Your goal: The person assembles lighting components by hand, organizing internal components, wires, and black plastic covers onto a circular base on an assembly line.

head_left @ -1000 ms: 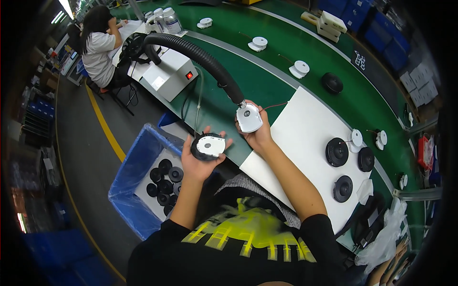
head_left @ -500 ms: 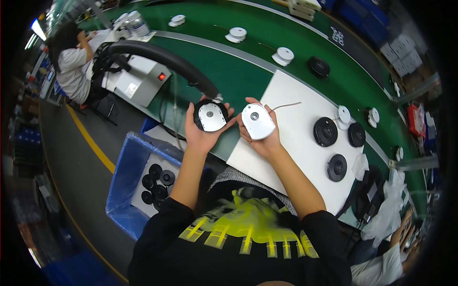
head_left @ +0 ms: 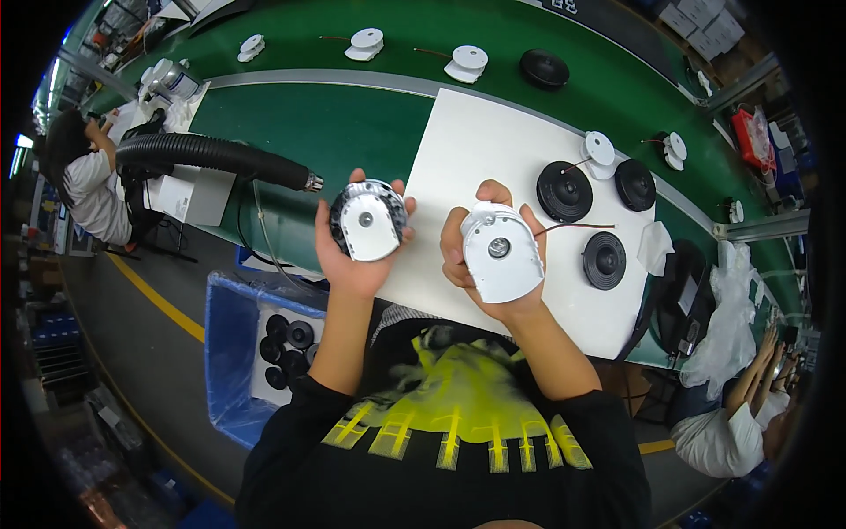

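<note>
My left hand is closed around the edge of a round black cover with a white plate on its face. In my right hand is a white plastic housing, rounded at one end, with a metal-ringed hole in it. A thin reddish wire sticks out to the right of that housing. Both pieces are held face up over the near edge of the white board, apart from each other. The nozzle of a black ribbed hose ends just left of my left fingertips.
Several black round discs and a white spool-shaped part lie on the board's right. More white parts rest on the green belt. A blue bin with black discs stands lower left. Other people sit at both sides.
The view has shifted. My hands have drawn apart and away from the hose nozzle. The white housing in my right hand has come nearer and lower, still held, as is the black cover.
</note>
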`<state>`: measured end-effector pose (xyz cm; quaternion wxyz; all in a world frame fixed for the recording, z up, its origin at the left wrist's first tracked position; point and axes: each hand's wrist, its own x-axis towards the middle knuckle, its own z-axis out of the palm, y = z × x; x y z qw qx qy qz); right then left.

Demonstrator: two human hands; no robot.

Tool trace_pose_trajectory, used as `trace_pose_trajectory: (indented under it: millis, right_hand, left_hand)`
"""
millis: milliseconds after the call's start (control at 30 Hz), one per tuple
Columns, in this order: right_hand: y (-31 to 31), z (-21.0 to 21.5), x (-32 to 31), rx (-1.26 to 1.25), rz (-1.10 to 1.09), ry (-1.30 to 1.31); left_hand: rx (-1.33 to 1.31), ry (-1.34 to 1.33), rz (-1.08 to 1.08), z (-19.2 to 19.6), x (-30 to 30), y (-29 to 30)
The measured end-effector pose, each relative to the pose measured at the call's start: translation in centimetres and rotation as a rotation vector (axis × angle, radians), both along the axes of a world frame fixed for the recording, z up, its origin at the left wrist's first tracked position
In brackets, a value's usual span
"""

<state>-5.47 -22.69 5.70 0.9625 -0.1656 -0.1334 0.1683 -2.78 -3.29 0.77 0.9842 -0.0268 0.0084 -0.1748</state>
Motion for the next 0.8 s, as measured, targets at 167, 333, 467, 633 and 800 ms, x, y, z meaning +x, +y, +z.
trace_pose_trajectory:
  millis: [167,333,467,633,800]
  right_hand:
    - [-3.4,-0.8,-0.5,-0.680,-0.443,-0.137]
    - [-3.8,0.5,-1.6,-0.999,-0.810,-0.232]
    - [-3.4,2.1,-2.4,-1.339,-0.937,-0.737]
    - [-2.7,1.1,-2.1,-1.568,-1.104,-0.890]
    - [-2.9,1.0,-2.5,-1.584,-1.134,-0.916]
  left_hand:
    - [0.167,-0.134,-0.032,3.1,-2.9,-3.1]
    - [0.372,-0.255,0.031,5.3,-3.7,-5.9]
    - [0.731,-0.320,0.168,5.9,-4.6,-7.7]
    - [1.036,-0.513,0.319,5.6,-5.3,-9.0]
    - [1.037,-0.589,0.308,5.5,-5.6,-9.6]
